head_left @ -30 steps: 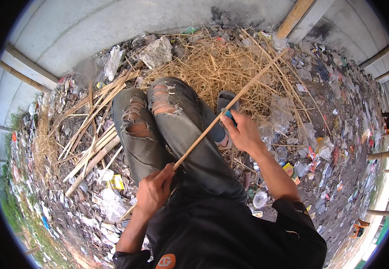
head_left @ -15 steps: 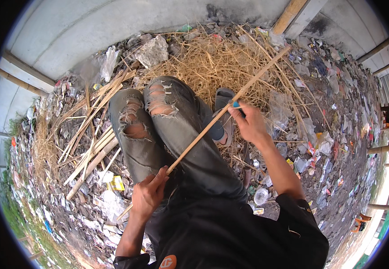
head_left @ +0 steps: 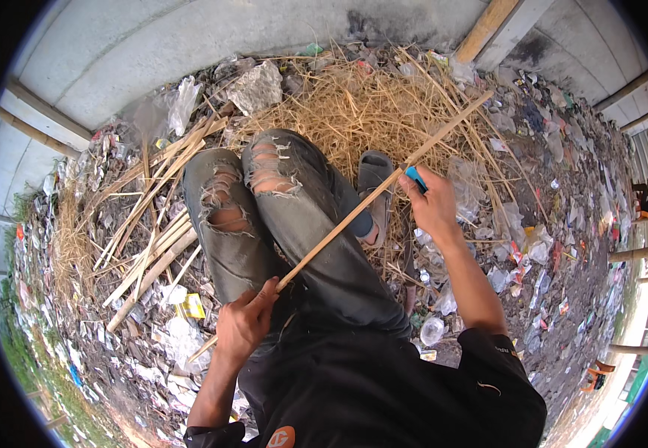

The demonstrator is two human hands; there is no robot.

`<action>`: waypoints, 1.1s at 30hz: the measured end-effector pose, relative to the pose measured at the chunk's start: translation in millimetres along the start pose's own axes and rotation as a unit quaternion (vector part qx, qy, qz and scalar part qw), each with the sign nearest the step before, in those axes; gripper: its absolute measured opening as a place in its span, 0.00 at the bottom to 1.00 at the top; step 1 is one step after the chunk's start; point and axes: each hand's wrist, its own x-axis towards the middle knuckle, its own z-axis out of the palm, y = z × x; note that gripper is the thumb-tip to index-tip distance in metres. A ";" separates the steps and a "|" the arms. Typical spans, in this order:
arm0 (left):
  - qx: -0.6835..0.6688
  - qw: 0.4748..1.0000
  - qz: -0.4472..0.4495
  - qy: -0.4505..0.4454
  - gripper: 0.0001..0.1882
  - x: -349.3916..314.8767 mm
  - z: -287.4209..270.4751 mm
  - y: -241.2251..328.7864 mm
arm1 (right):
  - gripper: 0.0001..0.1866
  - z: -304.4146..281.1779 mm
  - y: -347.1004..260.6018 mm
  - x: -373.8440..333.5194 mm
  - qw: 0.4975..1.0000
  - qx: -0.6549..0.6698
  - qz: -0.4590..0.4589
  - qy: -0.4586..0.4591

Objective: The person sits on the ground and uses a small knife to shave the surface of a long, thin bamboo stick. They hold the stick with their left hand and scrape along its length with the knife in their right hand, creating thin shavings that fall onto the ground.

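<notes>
One slim wooden strip (head_left: 339,231) slants across mid-frame, probably light, stiff, splintery; our left grip (head_left: 242,322) clamps its lower part, likely a steady hold, our right grip (head_left: 433,203) a blue tool (head_left: 415,178).

The long, straight tan wooden strip (head_left: 340,231) is matt. The small blue object (head_left: 415,179) at two o'clock appears smooth plastic. The ripped dark-grey cloth trousers (head_left: 228,257) are matt, frayed at the tears. The grey panelled wall (head_left: 301,30) at twelve o'clock resembles matt concrete; the pale angular rock (head_left: 255,87) at eleven is rough.
</notes>
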 end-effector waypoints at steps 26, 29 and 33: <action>-0.056 0.998 -0.010 -0.037 0.18 12.3 -14.6 5.3 | 0.10 -22.9 24.4 28.6 0.962 0.019 -0.268 0.042; -0.063 0.998 -0.001 -0.027 0.18 11.5 -12.4 2.0 | 0.08 -14.6 34.5 41.7 0.947 0.156 -0.276 0.045; -0.049 0.999 0.007 -0.022 0.19 8.7 -8.3 -3.7 | 0.10 -5.1 41.1 41.5 0.934 0.337 -0.119 0.009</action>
